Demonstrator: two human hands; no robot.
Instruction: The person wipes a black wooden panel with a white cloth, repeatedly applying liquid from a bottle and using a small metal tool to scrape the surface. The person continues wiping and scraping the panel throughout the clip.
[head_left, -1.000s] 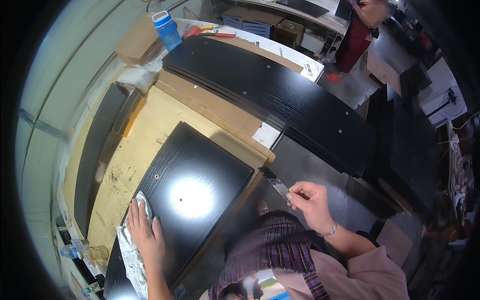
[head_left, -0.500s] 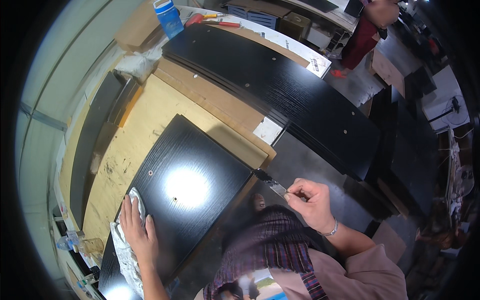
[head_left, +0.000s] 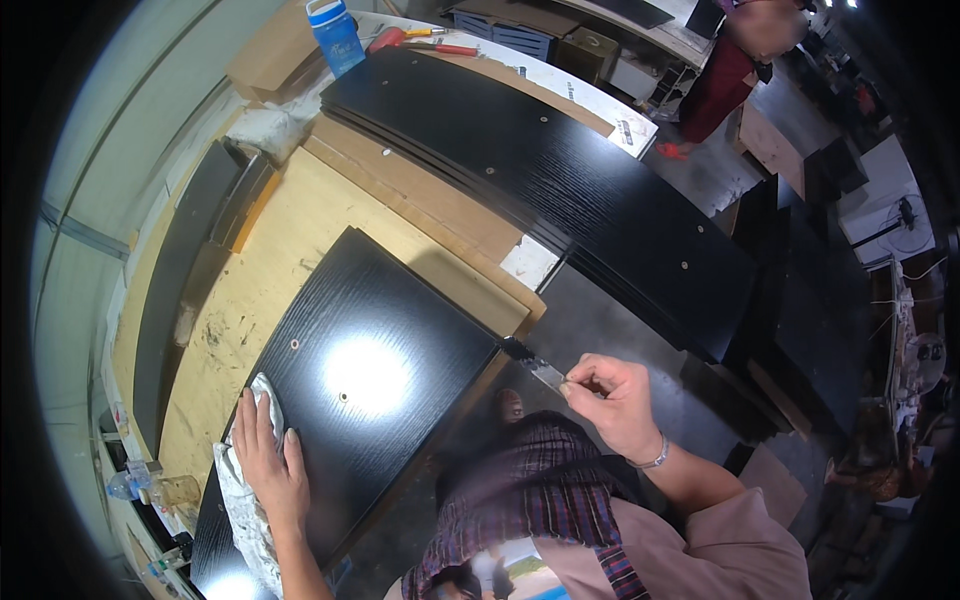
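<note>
A black wood-grain board [head_left: 300, 300] lies on the pale plywood worktop, with a bright glare and small round holes in its face. My left hand [head_left: 270, 462] rests flat along its left edge, fingers stretched, over a crumpled white cloth [head_left: 238, 505]. Between thumb and fingers, my right hand [head_left: 612, 395] pinches a thin, flat, greyish strip like a small scraper [head_left: 545, 373], its far end smeared black. That end meets the board's right corner; whether it presses on the edge is hard to tell.
Beyond the board stands a stack of long black boards [head_left: 580, 170]. A blue bottle [head_left: 337, 40] and red-handled tools [head_left: 440, 47] lie at the back. A narrow dark curved panel [head_left: 180, 290] is at left. Another person [head_left: 722, 85] stands far right.
The strip's blackened end has shifted slightly left along with my right hand, staying at the board's corner. The whole view has drifted a little; my left hand keeps its place on the cloth.
</note>
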